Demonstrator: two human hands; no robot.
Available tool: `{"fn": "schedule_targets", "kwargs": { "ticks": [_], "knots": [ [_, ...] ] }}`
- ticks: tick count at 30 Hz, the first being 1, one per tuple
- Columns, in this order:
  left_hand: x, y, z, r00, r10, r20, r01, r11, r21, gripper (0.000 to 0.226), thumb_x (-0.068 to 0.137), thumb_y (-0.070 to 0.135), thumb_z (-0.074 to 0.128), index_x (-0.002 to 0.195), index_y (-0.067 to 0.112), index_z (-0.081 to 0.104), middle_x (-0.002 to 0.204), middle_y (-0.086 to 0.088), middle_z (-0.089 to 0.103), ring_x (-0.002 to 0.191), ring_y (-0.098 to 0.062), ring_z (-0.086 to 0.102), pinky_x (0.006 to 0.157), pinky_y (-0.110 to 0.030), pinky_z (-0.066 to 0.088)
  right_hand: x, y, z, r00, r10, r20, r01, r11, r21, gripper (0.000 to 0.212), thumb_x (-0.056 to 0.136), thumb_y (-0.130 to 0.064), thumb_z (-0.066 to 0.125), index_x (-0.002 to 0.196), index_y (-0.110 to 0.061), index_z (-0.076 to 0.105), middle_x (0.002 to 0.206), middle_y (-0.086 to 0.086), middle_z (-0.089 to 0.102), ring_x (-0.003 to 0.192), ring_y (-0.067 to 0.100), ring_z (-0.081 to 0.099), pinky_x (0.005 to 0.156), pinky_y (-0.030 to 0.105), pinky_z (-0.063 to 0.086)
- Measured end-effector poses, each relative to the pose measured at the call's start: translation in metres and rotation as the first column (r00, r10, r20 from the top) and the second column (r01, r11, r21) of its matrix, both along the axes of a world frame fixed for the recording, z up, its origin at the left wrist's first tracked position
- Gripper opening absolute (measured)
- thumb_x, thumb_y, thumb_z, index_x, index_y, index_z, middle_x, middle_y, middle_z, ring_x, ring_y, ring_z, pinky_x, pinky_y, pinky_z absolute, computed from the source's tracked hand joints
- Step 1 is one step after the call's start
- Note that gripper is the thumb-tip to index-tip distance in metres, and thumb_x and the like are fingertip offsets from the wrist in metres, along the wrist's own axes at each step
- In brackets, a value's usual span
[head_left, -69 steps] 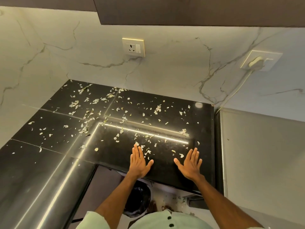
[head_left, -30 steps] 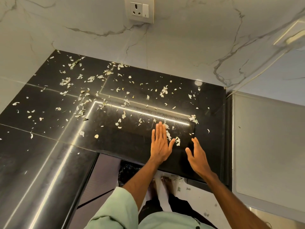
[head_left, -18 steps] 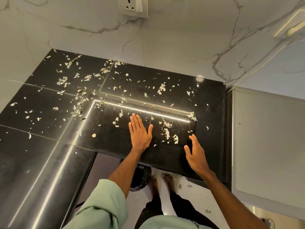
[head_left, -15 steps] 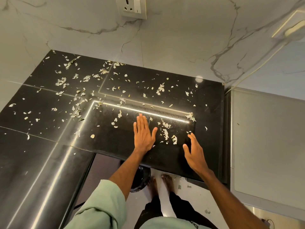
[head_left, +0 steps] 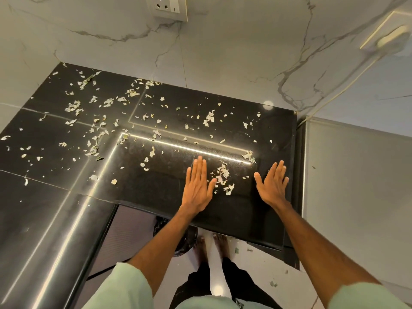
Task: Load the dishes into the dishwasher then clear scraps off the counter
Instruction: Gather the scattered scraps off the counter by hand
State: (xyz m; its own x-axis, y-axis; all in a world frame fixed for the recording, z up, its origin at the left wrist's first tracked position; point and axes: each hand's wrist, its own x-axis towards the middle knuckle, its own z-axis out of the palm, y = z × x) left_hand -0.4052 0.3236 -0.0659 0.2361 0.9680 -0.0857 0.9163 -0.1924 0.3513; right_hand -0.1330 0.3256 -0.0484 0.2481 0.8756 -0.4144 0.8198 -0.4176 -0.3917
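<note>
Both hands lay flat, fingers straight, near the black tabletop's (head_left: 156,192) front edge: left hand (head_left: 198,186), right hand (head_left: 273,185). A small heap of scraps (head_left: 223,177) sat between them (more were scattered toward the back-left corner).

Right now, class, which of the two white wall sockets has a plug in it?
The white wall socket at the far right: a white plug sits in it, cord trailing. The top-centre socket is empty.
</note>
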Motion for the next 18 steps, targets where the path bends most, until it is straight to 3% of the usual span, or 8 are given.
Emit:
{"fn": "schedule_targets", "kwargs": {
  "ticks": [4,8,12,18],
  "knots": [
    [-0.032,-0.028,-0.007,0.996,0.087,-0.038,-0.087,0.996,-0.004,0.081,0.106,0.056,0.026,0.16,0.007,-0.009,0.168,-0.009,-0.019,0.155,-0.022,-0.017,0.127,-0.047,0.002,-0.036,-0.012,-0.008,0.994,0.104,-0.028,-0.104,0.994,-0.021,0.094,0.101,-0.068,0.02,0.156,-0.003,-0.02,0.163,0.014,-0.033,0.151,0.028,-0.029,0.122,0.053,-0.016],
    [-0.033,-0.065,-0.014,0.979,0.166,-0.118,-0.171,0.985,-0.034,0.091,0.102,0.063,0.027,0.159,0.001,-0.008,0.167,-0.015,-0.017,0.155,-0.028,-0.013,0.127,-0.049,0.006,-0.078,-0.04,-0.009,0.957,0.273,-0.102,-0.265,0.961,0.08,0.086,0.104,-0.061,0.023,0.158,-0.01,-0.02,0.164,0.005,-0.033,0.152,0.02,-0.029,0.123,0.045,-0.016],
    [-0.006,-0.062,-0.011,0.975,0.174,-0.136,-0.184,0.981,-0.057,0.091,0.102,0.065,0.022,0.158,-0.001,-0.008,0.167,-0.018,-0.017,0.155,-0.03,-0.013,0.127,-0.05,0.007,-0.079,-0.067,-0.009,0.948,0.231,-0.219,-0.182,0.958,0.222,0.076,0.108,-0.047,0.034,0.162,-0.017,-0.012,0.169,-0.004,-0.021,0.154,0.009,-0.02,0.126,0.04,-0.008],
    [0.047,-0.016,-0.005,0.996,0.037,-0.08,-0.043,0.997,-0.068,0.085,0.104,0.061,0.017,0.159,0.001,-0.008,0.167,-0.016,-0.018,0.155,-0.028,-0.014,0.127,-0.047,0.007,-0.055,-0.084,-0.007,0.957,0.196,-0.214,-0.144,0.962,0.234,0.077,0.106,-0.034,0.047,0.163,-0.018,-0.002,0.171,-0.004,-0.01,0.156,0.009,-0.011,0.129,0.043,0.005]
  ]
}}
